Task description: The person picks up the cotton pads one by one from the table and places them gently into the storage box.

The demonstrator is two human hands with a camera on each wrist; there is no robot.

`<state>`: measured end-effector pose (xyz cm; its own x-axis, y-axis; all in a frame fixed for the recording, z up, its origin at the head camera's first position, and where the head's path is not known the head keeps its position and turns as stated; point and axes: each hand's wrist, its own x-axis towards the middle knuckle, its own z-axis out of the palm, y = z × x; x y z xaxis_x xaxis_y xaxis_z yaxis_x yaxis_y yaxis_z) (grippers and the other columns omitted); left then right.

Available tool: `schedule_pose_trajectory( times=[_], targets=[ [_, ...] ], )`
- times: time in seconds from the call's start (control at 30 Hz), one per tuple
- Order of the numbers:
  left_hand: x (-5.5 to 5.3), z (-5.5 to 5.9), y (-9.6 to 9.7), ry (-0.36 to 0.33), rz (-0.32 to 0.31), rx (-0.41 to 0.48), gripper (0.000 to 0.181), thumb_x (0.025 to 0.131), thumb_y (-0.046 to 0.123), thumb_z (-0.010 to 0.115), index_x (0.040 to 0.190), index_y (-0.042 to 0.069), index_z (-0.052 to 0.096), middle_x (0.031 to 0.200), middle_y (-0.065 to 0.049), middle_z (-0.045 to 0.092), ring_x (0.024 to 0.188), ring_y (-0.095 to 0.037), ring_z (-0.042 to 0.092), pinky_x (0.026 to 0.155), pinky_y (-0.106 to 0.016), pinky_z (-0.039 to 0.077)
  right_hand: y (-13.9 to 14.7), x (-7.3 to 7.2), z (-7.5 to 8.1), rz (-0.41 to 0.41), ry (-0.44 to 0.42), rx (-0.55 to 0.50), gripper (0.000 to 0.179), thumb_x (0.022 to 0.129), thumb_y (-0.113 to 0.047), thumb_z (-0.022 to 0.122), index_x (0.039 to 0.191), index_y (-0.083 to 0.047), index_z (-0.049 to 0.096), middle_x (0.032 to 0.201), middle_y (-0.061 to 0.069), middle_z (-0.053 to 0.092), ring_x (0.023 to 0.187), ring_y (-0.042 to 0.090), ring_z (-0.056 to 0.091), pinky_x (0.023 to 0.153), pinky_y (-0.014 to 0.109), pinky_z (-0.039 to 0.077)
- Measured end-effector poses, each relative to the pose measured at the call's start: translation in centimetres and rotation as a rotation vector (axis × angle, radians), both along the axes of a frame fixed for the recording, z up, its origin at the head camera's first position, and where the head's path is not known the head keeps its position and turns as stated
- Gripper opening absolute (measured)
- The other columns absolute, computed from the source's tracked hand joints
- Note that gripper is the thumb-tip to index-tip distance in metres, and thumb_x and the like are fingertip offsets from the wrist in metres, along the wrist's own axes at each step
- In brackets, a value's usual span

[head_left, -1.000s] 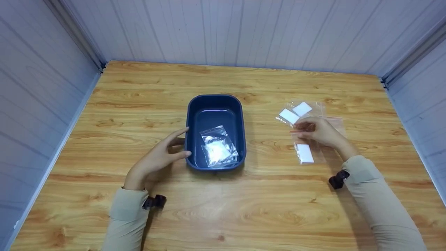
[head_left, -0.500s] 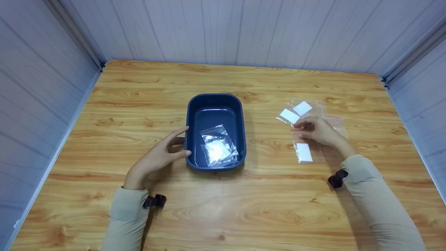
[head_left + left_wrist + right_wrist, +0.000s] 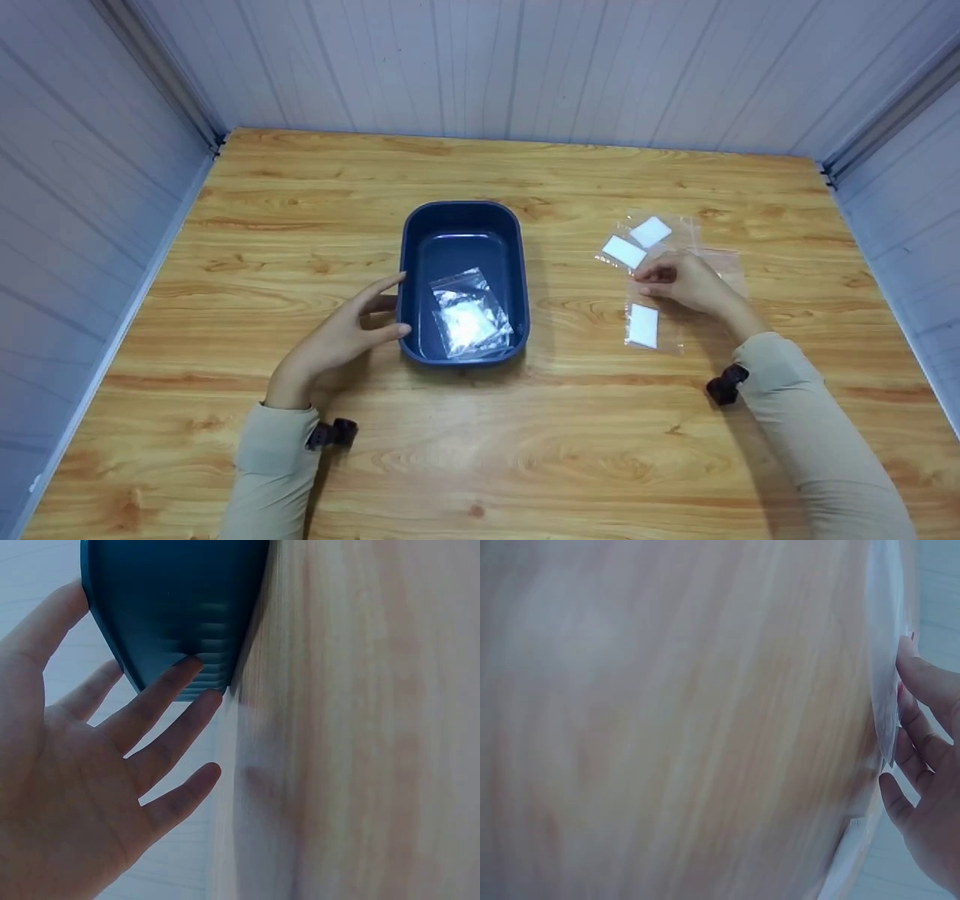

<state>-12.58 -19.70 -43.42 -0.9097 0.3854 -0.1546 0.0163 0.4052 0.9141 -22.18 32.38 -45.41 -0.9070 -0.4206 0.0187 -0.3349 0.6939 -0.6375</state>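
My left hand (image 3: 341, 334) rests against the left side of a dark blue rectangular tub (image 3: 403, 300), thumb and a fingertip at its rim. The left wrist view shows the other fingers spread, fairly straight, along the tub's outer wall (image 3: 165, 607). At the right, my right hand (image 3: 694, 281) pinches the top edge of a clear zip bag between thumb and fingers. That zip bag (image 3: 885, 652) hangs between them in the right wrist view and has a white rectangular piece (image 3: 643, 327) inside. Inside the tub lie clear zip bags (image 3: 469, 322), shiny with glare.
Just beyond the right hand lie more clear zip bags with white pieces (image 3: 624, 252). Another bag with a red zip line (image 3: 724, 262) is partly hidden under that hand. The wooden table (image 3: 480, 442) is bordered by pale panels (image 3: 480, 67) at back and sides.
The bag at my right fingers has shifted slightly left with its white piece, and its red zip line shows less now. My left hand and the tub have stayed put.
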Motion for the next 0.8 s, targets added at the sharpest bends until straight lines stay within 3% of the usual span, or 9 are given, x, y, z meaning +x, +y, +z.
schedule_pose_trajectory(
  times=[0.47, 0.8],
  targets=[
    [0.05, 0.04, -0.05, 0.026, -0.009, 0.013, 0.077, 0.092, 0.031, 0.072, 0.156, 0.025, 0.03, 0.147, -0.018, 0.046, 0.137, -0.036, 0.041, 0.113, -0.057, 0.03, -0.13, 0.05, 0.25, -0.032, -0.02, 0.054, 0.01, 0.088, -0.01, 0.076, 0.098, -0.008, 0.076, 0.088, 0.005, 0.065, 0.081, 0.016, 0.053, 0.068, 0.019, 0.043],
    [-0.02, -0.04, 0.02, 0.021, -0.008, 0.02, 0.077, 0.092, 0.032, 0.073, 0.156, 0.024, 0.031, 0.146, -0.018, 0.047, 0.137, -0.035, 0.041, 0.112, -0.056, 0.031, -0.27, 0.33, 0.84, -0.081, -0.061, 0.08, 0.012, 0.089, -0.014, 0.076, 0.099, -0.008, 0.076, 0.092, 0.006, 0.069, 0.084, 0.018, 0.057, 0.071, 0.022, 0.045]
  ],
)
